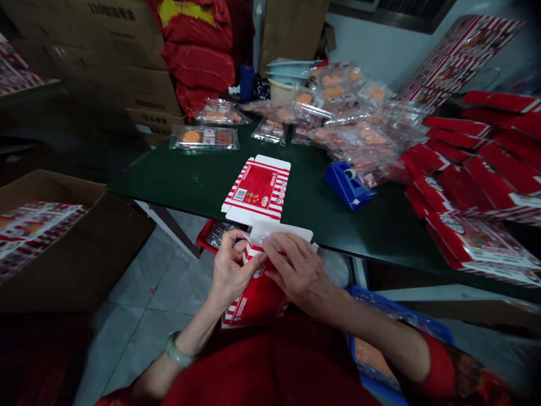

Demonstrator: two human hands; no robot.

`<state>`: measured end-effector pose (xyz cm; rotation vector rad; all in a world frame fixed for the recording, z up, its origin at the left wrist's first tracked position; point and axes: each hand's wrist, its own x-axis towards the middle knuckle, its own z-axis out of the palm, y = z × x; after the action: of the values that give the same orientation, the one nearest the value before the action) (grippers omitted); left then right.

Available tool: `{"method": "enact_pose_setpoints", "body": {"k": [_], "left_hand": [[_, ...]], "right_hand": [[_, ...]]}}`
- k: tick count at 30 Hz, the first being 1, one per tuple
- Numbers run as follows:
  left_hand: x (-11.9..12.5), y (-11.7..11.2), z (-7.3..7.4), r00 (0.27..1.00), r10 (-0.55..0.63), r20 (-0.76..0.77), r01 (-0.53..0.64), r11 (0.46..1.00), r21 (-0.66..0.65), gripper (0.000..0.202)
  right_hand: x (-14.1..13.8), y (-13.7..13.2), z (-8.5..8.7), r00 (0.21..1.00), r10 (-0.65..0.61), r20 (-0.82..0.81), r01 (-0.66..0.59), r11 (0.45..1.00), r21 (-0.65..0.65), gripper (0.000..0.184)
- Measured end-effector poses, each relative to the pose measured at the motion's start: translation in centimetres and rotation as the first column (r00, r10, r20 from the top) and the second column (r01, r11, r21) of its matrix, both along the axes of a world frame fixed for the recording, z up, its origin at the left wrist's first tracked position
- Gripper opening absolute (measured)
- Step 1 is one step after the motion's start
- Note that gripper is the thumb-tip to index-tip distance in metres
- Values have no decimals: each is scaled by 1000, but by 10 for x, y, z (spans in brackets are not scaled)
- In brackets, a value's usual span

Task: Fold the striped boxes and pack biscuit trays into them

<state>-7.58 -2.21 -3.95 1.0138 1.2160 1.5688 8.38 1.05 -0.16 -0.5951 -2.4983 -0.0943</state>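
Both my hands hold a red-and-white striped carton (pixel 253 299) upright over my lap, just below the table edge. My left hand (pixel 230 270) grips its left side with the fingers curled round the top corner. My right hand (pixel 298 270) pinches the carton's white top flap (pixel 281 231). A second carton of the same kind (pixel 257 189) lies flat on the dark green table (pixel 203 180) right in front of me. A blue tape dispenser (pixel 349 183) stands to its right.
Clear packs of orange food (pixel 205 137) are spread and heaped across the back of the table. Flat red cartons (pixel 473 186) are stacked at right. An open cardboard box (pixel 51 237) with packed cartons sits at left. A blue crate (pixel 380 349) is by my right knee.
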Motion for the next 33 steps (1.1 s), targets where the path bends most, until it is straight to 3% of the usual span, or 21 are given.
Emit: {"method": "enact_pose_setpoints", "body": {"k": [5, 9, 15, 20, 24, 29, 33], "left_hand": [[3, -6, -1, 998, -59, 37, 59, 998, 12, 51], [7, -8, -3, 997, -52, 48, 48, 996, 78, 53], [9, -14, -11, 996, 70, -62, -52, 963, 263, 48], [12, -24, -17, 938, 307, -164, -227, 896, 381, 58], [10, -28, -20, 865, 454, -215, -330, 836, 438, 53], [4, -26, -25, 865, 440, -242, -316, 851, 419, 46], [3, -25, -24, 884, 393, -255, -281, 880, 383, 47]], "right_hand": [[-1, 7, 5, 998, -35, -46, 24, 972, -232, 41], [1, 12, 19, 998, -32, 60, 54, 903, -426, 38], [0, 23, 33, 979, 140, 150, -25, 808, -589, 24], [-1, 32, 42, 920, 303, 247, -115, 814, -569, 20], [-3, 26, 31, 947, 251, 199, -108, 836, -538, 18], [-2, 14, 6, 993, 76, -95, -111, 880, -461, 32], [0, 13, 9, 992, 125, -7, -114, 882, -457, 28]]}}
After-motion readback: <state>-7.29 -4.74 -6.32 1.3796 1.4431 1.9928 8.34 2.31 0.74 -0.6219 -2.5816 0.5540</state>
